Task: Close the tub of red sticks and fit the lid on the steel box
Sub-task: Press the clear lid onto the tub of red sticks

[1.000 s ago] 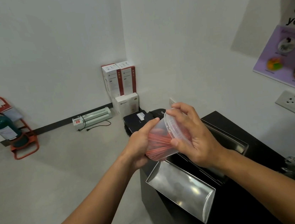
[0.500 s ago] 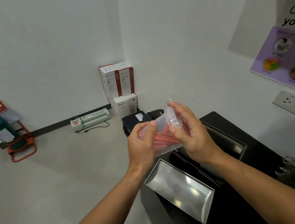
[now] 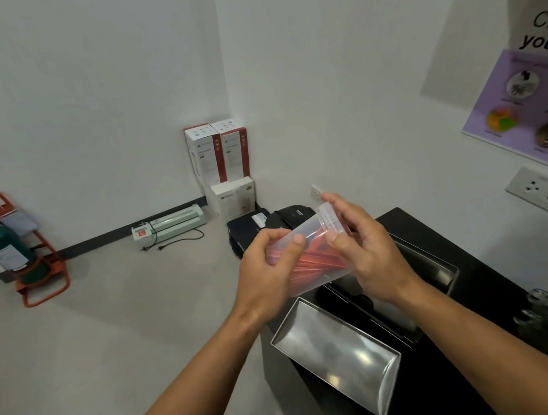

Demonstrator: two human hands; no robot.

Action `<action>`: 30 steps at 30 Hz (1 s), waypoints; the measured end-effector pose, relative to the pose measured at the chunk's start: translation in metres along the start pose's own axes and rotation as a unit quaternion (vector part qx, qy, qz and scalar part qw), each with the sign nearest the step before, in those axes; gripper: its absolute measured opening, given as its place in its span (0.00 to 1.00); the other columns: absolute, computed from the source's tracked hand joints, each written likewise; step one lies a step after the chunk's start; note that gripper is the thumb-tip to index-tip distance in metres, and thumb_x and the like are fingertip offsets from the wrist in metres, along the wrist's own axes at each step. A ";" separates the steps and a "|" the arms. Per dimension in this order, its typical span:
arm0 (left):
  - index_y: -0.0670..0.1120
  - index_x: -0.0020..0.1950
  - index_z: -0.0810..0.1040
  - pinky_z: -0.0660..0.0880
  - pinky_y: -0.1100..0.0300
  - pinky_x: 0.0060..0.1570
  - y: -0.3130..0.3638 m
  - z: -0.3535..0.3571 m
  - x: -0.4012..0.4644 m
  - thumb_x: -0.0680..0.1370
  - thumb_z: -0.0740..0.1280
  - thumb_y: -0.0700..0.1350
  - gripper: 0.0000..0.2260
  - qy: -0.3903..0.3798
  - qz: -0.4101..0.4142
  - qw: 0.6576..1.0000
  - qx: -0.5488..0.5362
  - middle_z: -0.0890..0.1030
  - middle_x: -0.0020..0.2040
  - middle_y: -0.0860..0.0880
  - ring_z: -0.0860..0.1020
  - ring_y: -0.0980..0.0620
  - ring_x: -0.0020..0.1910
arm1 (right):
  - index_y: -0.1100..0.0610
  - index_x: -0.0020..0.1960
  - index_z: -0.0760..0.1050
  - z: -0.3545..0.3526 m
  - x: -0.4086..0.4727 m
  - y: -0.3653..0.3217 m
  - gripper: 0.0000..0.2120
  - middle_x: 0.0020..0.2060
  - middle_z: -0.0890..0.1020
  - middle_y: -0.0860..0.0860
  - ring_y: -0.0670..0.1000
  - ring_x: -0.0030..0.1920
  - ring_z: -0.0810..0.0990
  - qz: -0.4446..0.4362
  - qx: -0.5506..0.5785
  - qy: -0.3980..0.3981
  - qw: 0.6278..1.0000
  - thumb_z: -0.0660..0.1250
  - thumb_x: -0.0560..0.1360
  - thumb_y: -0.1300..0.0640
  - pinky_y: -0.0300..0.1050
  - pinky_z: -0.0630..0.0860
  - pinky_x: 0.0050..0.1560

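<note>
Two bare hands hold a clear plastic tub of red sticks (image 3: 309,254) in the air above a black counter (image 3: 423,392).

The left hand (image 3: 267,277) wraps the tub's body; the right hand (image 3: 364,248) pinches the clear lid (image 3: 331,217) at its mouth, which looks seated, though whether it is fully snapped on is unclear. Below, the steel box (image 3: 424,264) stands open, and its steel lid (image 3: 335,351) lies upturned just beside it at the counter's edge, so that step seems left to do. White walls surround; stacked cartons (image 3: 219,155), a laminator (image 3: 169,225) and a green gas cylinder (image 3: 3,245) sit on the grey floor.
</note>
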State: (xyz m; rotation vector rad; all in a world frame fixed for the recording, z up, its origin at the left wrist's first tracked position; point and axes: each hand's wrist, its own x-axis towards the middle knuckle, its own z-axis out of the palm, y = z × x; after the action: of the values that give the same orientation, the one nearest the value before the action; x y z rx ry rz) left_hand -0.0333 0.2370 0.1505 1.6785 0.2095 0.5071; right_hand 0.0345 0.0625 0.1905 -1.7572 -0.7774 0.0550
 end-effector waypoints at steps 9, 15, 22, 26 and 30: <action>0.41 0.39 0.84 0.75 0.54 0.37 0.005 0.006 0.008 0.78 0.60 0.70 0.32 -0.054 -0.049 0.997 0.016 0.81 0.30 0.45 0.78 0.51 0.30 | 0.53 0.76 0.72 -0.002 0.001 0.008 0.29 0.71 0.75 0.54 0.53 0.73 0.74 -0.106 -0.042 -0.056 0.992 0.67 0.75 0.50 0.40 0.70 0.70; 0.45 0.30 0.79 0.67 0.65 0.26 -0.001 0.009 0.004 0.80 0.63 0.63 0.27 0.008 -0.001 1.000 0.007 0.74 0.24 0.55 0.71 0.56 0.24 | 0.48 0.76 0.72 0.004 -0.002 0.005 0.29 0.70 0.76 0.51 0.52 0.72 0.75 -0.096 -0.043 -0.041 0.994 0.68 0.75 0.49 0.40 0.73 0.68; 0.43 0.30 0.76 0.66 0.61 0.27 -0.011 0.007 0.000 0.79 0.63 0.65 0.28 0.027 0.005 1.000 -0.005 0.73 0.25 0.48 0.70 0.54 0.26 | 0.47 0.76 0.72 0.012 -0.005 0.009 0.30 0.72 0.75 0.46 0.51 0.74 0.73 -0.066 -0.043 -0.035 0.996 0.69 0.74 0.48 0.45 0.72 0.71; 0.42 0.35 0.80 0.72 0.55 0.30 -0.013 0.002 0.005 0.78 0.64 0.66 0.28 -0.028 -0.038 0.998 -0.028 0.77 0.31 0.40 0.77 0.47 0.30 | 0.43 0.79 0.68 0.006 -0.007 0.015 0.32 0.76 0.70 0.41 0.48 0.79 0.67 -0.020 -0.034 -0.090 0.995 0.69 0.78 0.38 0.49 0.68 0.76; 0.33 0.40 0.76 0.73 0.53 0.33 -0.015 0.000 0.003 0.77 0.64 0.66 0.33 -0.056 -0.063 0.995 -0.058 0.75 0.34 0.44 0.77 0.45 0.33 | 0.41 0.74 0.74 -0.006 -0.011 0.022 0.28 0.70 0.78 0.42 0.46 0.71 0.77 0.078 0.036 -0.041 0.995 0.67 0.77 0.32 0.54 0.74 0.71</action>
State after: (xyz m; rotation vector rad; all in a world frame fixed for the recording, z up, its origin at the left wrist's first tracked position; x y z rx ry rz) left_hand -0.0287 0.2414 0.1365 1.5650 0.1992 0.3225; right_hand 0.0383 0.0486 0.1697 -1.7524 -0.6873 0.2582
